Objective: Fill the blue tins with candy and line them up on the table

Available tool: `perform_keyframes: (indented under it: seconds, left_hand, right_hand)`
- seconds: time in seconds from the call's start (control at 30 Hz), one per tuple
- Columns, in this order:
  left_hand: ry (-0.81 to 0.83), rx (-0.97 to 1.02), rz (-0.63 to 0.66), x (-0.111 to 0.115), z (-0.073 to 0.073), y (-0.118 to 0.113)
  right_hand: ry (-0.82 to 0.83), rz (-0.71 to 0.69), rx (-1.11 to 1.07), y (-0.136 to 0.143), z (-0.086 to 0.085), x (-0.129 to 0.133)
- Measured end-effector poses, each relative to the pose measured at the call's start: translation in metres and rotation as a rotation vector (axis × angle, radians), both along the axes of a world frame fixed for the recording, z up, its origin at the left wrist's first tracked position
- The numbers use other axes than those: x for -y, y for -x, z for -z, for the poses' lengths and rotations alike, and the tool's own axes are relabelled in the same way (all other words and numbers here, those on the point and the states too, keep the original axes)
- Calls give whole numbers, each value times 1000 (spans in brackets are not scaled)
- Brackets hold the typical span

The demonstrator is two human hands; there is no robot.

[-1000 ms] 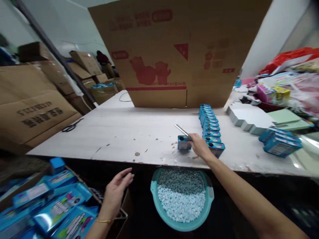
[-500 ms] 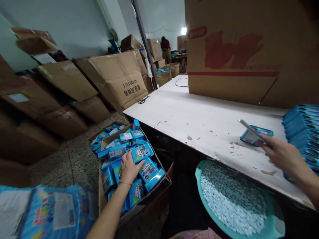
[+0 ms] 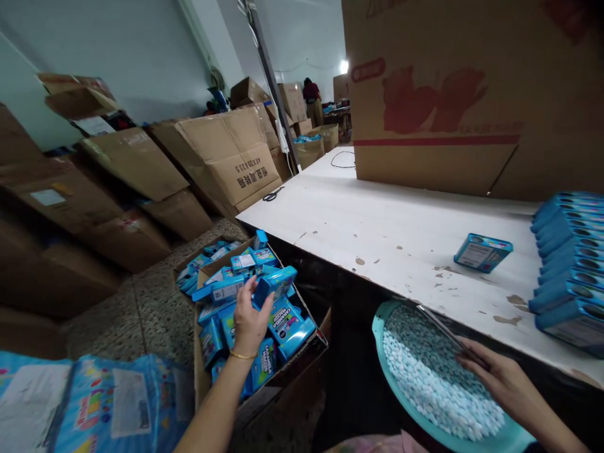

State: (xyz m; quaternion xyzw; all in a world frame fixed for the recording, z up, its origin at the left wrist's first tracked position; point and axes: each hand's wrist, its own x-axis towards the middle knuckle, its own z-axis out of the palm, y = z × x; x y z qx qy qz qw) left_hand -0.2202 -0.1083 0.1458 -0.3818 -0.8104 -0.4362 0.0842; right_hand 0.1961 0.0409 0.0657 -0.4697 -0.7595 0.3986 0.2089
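My left hand (image 3: 250, 319) clamps a blue candy box (image 3: 278, 283); my right hand (image 3: 495, 372) grips a metal tool (image 3: 441, 326), the basin (image 3: 379, 335) handily close.

Left side: the left hand (image 3: 250, 321) is ungloved and the left forearm (image 3: 212, 409) bare. One bracelet (image 3: 242, 357) encircles the wrist — a slim, gold-coloured band, smooth in outline, with a slight shine. Any engraving is too small for me to read from here.

Right side: the right hand (image 3: 500, 371) is also ungloved; the visible part of the right forearm (image 3: 559, 418) is bare.

Clothing: a strip of pink garment (image 3: 377, 444) shows low between the arms — soft cloth, creased, faintly patterned, the motif blurred.
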Motion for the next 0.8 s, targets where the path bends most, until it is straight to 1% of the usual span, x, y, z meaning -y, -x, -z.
perform_keyframes:
  seconds: [0.07,0.13,0.17,0.23,0.3,0.33,0.37,0.43,0.5,0.57,0.63,0.7,0.8]
  left_hand:
    - [-47,214,87,-4,-6,-28]
    - [-114,514,208,-12,-4,-57]
    - [-144,705,286,-16,0,-71]
    - [-148,1139,449,-26,11,-98]
    - [-98,1521,580,-35,27,-125]
    - [-77,1648,620,-38,36,-138]
    - [-72,1730,647,-41,45,-151]
    - [-80,1797,683,-45,61,-175]
    - [-29,1795,699,-47,73,-194]
    - [62,1741,706,-48,81,-205]
    - [143,1664,700,-50,84,-210]
    - [185,1584,723,-54,87,-212]
    - [227,1507,783,-57,92,-213]
  right_hand:
    - [66,34,-31,4,2,11]
    - [132,48,-46,8,2,23]
    - [167,51,-58,10,3,28]
    - [237,76,-100,12,2,35]
    - [333,123,-174,15,-1,41]
    - [397,152,-228,17,-3,45]
    - [460,180,-296,21,-5,48]
    - [544,226,-446,30,-11,54]
    - [558,284,-559,42,-14,58]
    - [541,358,-587,51,-14,59]
    - [509,402,-568,57,-11,59]
    - [420,384,-528,62,-7,60]
    - [184,271,-450,69,-4,68]
